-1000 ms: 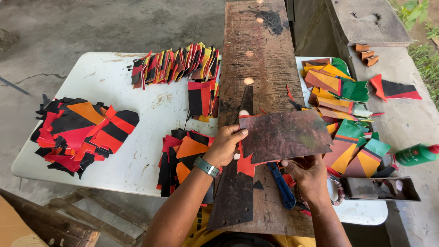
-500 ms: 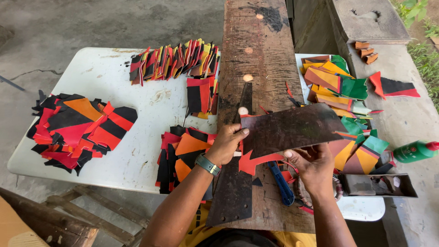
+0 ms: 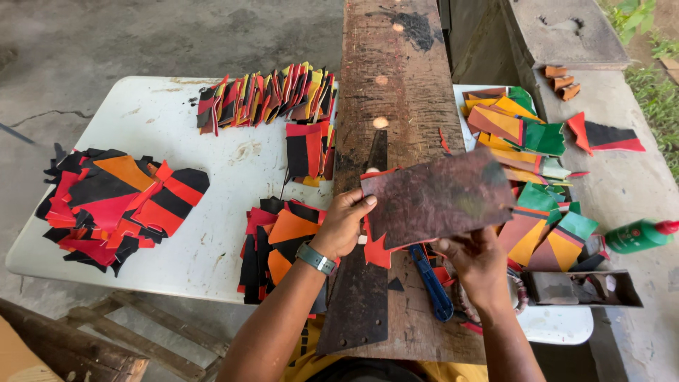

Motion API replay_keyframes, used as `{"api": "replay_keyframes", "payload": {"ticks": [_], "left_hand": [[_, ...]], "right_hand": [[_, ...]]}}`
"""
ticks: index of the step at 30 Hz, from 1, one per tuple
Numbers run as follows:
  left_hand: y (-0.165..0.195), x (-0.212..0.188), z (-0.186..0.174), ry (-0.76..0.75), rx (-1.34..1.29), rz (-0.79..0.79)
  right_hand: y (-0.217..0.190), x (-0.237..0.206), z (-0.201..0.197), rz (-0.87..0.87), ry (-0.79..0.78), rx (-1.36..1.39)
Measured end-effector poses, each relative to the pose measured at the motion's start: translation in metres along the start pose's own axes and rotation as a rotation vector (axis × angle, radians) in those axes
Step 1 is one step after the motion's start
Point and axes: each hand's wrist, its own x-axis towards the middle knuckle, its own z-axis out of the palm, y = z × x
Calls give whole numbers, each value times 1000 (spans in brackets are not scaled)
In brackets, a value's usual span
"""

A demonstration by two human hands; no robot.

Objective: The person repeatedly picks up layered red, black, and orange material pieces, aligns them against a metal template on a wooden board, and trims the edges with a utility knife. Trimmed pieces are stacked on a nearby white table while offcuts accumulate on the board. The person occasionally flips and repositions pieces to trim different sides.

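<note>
A: Two hands are on one piece, as I read it from here. The left hand (image 3: 348,225) pinches the left edge of a dark brown, mottled, roughly rectangular leather sheet (image 3: 442,198), and the right hand (image 3: 475,260) holds its lower edge from below. Both grips are closed on that sheet, which is lifted above the long weathered wooden plank (image 3: 396,92) at the centre of the frame.

B: How far along does it look?

A: I'd judge it well underway. Plenty of cut pieces are already sorted, but the sheet in hand shows no cut that I can see.

B: Count them for me.

A: Five groups of coloured leather pieces: a red, black and orange heap (image 3: 117,198) at the left of the white worktop (image 3: 212,170); a fanned row of folded pieces (image 3: 269,95) at upper centre, a small red and black stack (image 3: 309,152) just below it; an orange and black pile (image 3: 279,244) beside the left wrist; and a green, orange and brown spread (image 3: 527,177) at the right. I can't count the single pieces.

B: Tools?

A: One blue-handled tool (image 3: 430,281) on the plank, one dark metal blade-shaped template (image 3: 361,297), one green bottle with a red cap (image 3: 640,235), one grey wristwatch (image 3: 316,258).
</note>
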Motion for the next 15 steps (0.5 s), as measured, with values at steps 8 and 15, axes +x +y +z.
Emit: {"api": "replay_keyframes", "payload": {"ticks": [8,15], "left_hand": [[-19,-9,0,17,430,209],[-13,-14,4,-32,301,119]], "right_hand": [[45,1,1,239,-5,527],[64,5,1,212,2,598]]}}
